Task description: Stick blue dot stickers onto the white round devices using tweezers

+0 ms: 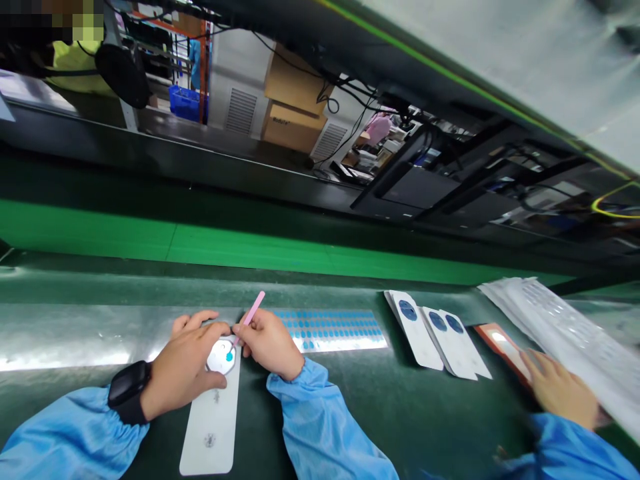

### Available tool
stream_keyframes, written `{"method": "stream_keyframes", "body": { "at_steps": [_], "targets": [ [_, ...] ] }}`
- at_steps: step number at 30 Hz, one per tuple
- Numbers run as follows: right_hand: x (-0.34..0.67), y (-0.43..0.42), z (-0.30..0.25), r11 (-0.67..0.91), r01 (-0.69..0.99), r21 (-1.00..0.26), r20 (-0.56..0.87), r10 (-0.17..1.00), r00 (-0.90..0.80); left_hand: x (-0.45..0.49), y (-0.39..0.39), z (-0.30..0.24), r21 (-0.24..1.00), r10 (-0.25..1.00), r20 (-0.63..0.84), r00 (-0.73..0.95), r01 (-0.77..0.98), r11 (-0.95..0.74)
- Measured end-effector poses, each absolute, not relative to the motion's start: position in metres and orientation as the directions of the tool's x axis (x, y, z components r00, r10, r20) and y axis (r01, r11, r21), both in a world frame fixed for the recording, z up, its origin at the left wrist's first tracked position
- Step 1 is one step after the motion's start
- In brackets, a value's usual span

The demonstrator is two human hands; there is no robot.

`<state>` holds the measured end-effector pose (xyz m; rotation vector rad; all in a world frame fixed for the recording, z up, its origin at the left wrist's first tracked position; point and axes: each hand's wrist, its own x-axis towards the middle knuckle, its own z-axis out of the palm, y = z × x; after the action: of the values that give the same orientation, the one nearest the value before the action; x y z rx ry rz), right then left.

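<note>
1. A long green worktop [350,433] runs across the view. Cardboard boxes [295,100] and a blue crate [187,103] are seen beyond it, behind a dark machine frame.
2. At the far right, a clear bag of white sheets [565,340] is lying on the worktop. A hand taken to be a co-worker's [560,393], in a blue sleeve, is resting by it, apart from the work in front.
3. Between the two work areas, white cards printed with dark blue circles [440,337] are laid out, and a sheet of blue dots [330,330] is placed just beyond the right hand.
4. A long white card [210,427] is set square in front of the person, giving a flat, stable base.
5. On its upper end sits a white oval piece [221,357]. It is well steadied by the left hand [185,360], whose fingers are clamped around it from the side, leaving its middle visible.
6. Pink tweezers [253,310] are held pen-style in the right hand [270,343], with the fingers closed on them, which appears to favour fine control.
7. The tweezer tips are brought close to a small blue dot [229,357] on the oval piece; whether they are touching it cannot be told.
</note>
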<state>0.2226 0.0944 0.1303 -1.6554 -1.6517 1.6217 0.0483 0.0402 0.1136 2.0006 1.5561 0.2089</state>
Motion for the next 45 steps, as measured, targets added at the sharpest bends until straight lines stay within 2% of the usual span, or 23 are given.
{"method": "stream_keyframes", "body": {
  "at_steps": [10, 15, 21, 26, 29, 34, 39, 45],
  "targets": [
    [0.224, 0.095, 0.130, -0.323, 0.469, -0.822, -0.498, 0.807, -0.317, 0.048, 0.041, 0.112, 0.531, 0.923, -0.221, 0.315, 0.833, -0.157],
    [0.224, 0.094, 0.133, -0.316, 0.484, -0.816, -0.499, 0.807, -0.316, 0.049, 0.041, 0.113, 0.519, 0.917, -0.265, 0.297, 0.846, -0.124],
    [0.223, 0.092, 0.134, -0.306, 0.513, -0.802, -0.500, 0.814, -0.296, 0.047, 0.040, 0.107, 0.513, 0.931, -0.166, 0.326, 0.835, -0.201],
    [0.223, 0.092, 0.132, -0.288, 0.520, -0.804, -0.486, 0.822, -0.296, 0.048, 0.039, 0.110, 0.525, 0.927, -0.230, 0.297, 0.840, -0.139],
    [0.223, 0.093, 0.131, -0.269, 0.533, -0.802, -0.477, 0.826, -0.300, 0.048, 0.039, 0.111, 0.540, 0.928, -0.221, 0.300, 0.830, -0.140],
    [0.223, 0.093, 0.127, -0.252, 0.539, -0.804, -0.464, 0.832, -0.304, 0.041, 0.038, 0.098, 0.540, 0.927, -0.084, 0.366, 0.799, -0.266],
    [0.225, 0.093, 0.122, -0.247, 0.524, -0.815, -0.455, 0.833, -0.315, 0.033, 0.031, 0.081, 0.454, 0.901, 0.118, 0.417, 0.785, -0.422],
    [0.225, 0.094, 0.118, -0.246, 0.512, -0.823, -0.447, 0.836, -0.318, 0.037, 0.023, 0.081, 0.382, 0.899, 0.211, 0.385, 0.814, -0.438]
  ]
}}
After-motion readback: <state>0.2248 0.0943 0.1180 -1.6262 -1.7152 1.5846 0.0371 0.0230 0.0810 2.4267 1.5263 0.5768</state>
